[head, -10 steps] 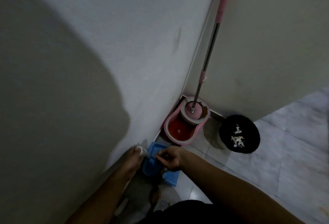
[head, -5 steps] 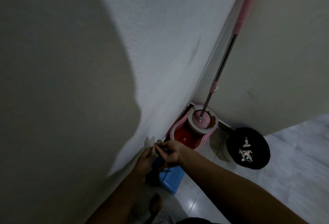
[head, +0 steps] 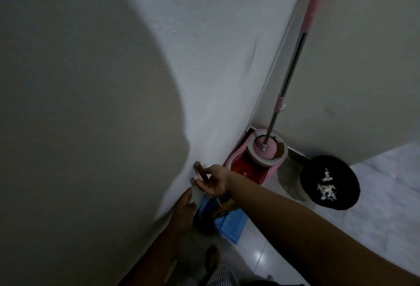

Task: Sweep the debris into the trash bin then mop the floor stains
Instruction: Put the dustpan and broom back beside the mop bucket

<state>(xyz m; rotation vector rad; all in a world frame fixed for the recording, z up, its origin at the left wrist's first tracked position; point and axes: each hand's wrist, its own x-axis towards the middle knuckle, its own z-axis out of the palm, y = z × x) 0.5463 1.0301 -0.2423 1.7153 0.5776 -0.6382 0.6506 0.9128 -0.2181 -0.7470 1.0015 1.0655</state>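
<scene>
Both forearms reach forward and down toward the foot of the wall (head: 204,58), near the corner. The right hand (head: 213,182) is turned palm-up beside the wall, with its fingers (head: 201,184) loosely curled around a thin brown handle (head: 201,172) that leans against the wall; the grip looks light, and the dim light keeps the contact from being clear. The handle runs down toward a dark broom head (head: 204,219) resting on the blue dustpan (head: 229,223), which lies on the floor (head: 375,194) against the wall. The left hand (head: 186,206) sits lower, just beside the wall and next to the dustpan's edge, fingers (head: 187,194) extended and pointing up along a pale upright piece; whether it grips anything cannot be told.

Farther into the corner stands the pink mop bucket (head: 250,167). Its near compartment shows a red interior, and its far, round spinner basket holds the mop head, from which the mop pole (head: 291,76) rises at a slant against the corner, metal below and pink above. To the right of the bucket, apart from it, sits the round black trash bin (head: 341,197), with pale scraps of debris (head: 326,185) lying inside. A bare foot (head: 212,256) shows at the bottom edge.
</scene>
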